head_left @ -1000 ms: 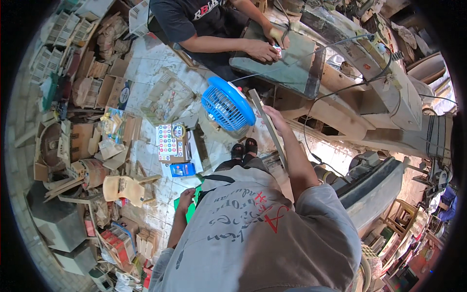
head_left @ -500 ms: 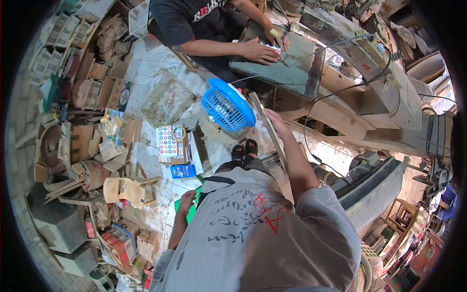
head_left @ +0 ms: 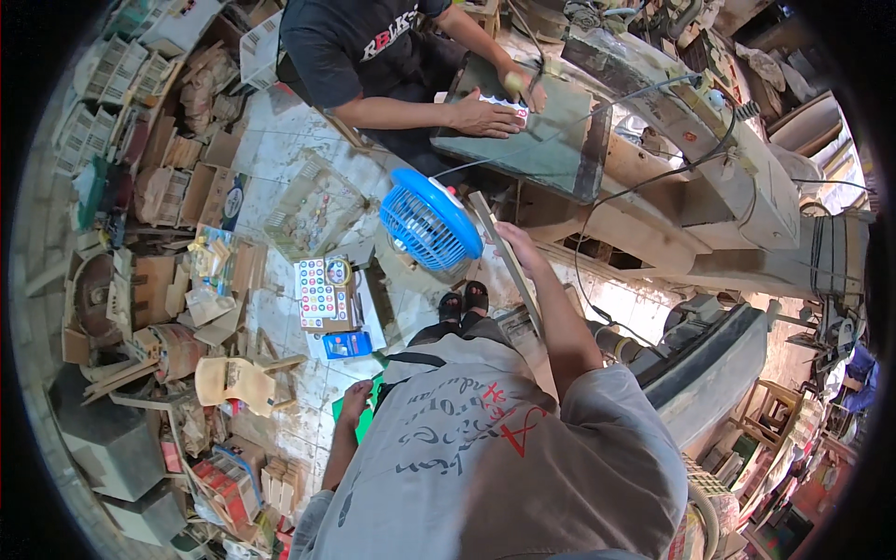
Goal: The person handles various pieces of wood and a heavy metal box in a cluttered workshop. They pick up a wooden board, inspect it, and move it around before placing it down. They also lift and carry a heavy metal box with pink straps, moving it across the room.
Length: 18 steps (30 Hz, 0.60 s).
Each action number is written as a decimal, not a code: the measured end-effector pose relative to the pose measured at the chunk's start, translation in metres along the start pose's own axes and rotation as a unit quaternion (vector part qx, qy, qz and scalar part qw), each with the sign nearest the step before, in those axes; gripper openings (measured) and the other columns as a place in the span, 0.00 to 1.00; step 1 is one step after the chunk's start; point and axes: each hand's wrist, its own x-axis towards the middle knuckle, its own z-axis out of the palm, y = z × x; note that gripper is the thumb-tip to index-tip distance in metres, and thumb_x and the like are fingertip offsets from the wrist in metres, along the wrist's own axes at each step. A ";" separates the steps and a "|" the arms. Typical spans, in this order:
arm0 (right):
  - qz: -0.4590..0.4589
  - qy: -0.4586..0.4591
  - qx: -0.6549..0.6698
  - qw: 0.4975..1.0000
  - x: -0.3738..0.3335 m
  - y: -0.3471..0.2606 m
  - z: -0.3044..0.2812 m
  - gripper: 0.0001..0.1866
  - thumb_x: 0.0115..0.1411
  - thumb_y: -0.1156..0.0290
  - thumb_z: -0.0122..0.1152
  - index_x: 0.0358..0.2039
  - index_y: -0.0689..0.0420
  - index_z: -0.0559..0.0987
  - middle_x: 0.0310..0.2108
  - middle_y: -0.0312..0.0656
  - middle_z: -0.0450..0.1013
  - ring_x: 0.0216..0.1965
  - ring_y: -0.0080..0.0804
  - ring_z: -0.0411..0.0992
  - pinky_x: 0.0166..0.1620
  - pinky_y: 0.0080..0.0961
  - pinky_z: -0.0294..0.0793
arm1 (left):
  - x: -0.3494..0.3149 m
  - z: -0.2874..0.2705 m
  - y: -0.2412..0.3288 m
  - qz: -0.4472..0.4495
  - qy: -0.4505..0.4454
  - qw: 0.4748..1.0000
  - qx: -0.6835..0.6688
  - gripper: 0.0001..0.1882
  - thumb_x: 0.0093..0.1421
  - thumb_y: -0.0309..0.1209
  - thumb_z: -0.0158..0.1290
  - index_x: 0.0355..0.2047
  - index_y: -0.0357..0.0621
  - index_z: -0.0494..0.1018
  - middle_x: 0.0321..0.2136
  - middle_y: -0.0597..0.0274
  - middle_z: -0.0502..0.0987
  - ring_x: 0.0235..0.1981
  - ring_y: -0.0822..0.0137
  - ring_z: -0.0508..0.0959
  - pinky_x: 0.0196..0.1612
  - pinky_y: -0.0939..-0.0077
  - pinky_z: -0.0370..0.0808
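Observation:
My right hand (head_left: 516, 248) grips the edge of a long, narrow grey-brown board (head_left: 509, 259), its fingers over the upper part. A bright blue round fan (head_left: 429, 220) with a slatted cage stands just left of the board. My left hand (head_left: 355, 403) hangs low at my left side, its fingers loosely curled with nothing visible in them. Behind it shows a flat green thing (head_left: 342, 422), partly hidden by my arm and shirt.
Across from me, a co-worker's hand (head_left: 485, 116) presses a small white printed piece on a dark green-topped bench (head_left: 551, 140). Left of my feet sit a sheet of round coloured stickers (head_left: 315, 291), a blue box (head_left: 347, 344) and a crate (head_left: 313, 205). Machinery (head_left: 709, 373) stands right; wood scraps (head_left: 233, 383) lie left.
The whole view has shifted slightly. My right hand stays on the board and my left hand stays low at my side. The co-worker's hands remain at the white piece.

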 end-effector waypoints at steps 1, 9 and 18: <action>0.000 -0.002 0.004 1.000 0.000 0.000 0.000 0.21 0.60 0.54 0.52 0.49 0.53 0.70 0.42 0.34 0.71 0.45 0.26 0.69 0.44 0.28 0.66 | 0.000 0.000 0.000 0.002 -0.002 1.000 -0.003 0.22 0.56 0.46 0.51 0.46 0.48 0.70 0.39 0.67 0.73 0.40 0.67 0.72 0.39 0.68 0.68; -0.010 -0.004 0.006 1.000 0.000 0.000 0.000 0.21 0.60 0.54 0.52 0.48 0.52 0.70 0.41 0.35 0.71 0.44 0.26 0.70 0.41 0.26 0.67 | 0.001 0.001 0.003 -0.001 0.001 1.000 -0.004 0.21 0.56 0.46 0.52 0.45 0.49 0.71 0.38 0.68 0.73 0.39 0.69 0.71 0.38 0.69 0.68; -0.012 -0.001 0.013 1.000 0.001 0.005 -0.002 0.21 0.59 0.54 0.53 0.48 0.53 0.70 0.42 0.35 0.70 0.45 0.27 0.69 0.41 0.26 0.67 | 0.006 0.001 -0.001 0.008 -0.006 1.000 -0.016 0.20 0.56 0.46 0.52 0.43 0.49 0.71 0.36 0.69 0.73 0.38 0.70 0.71 0.38 0.69 0.68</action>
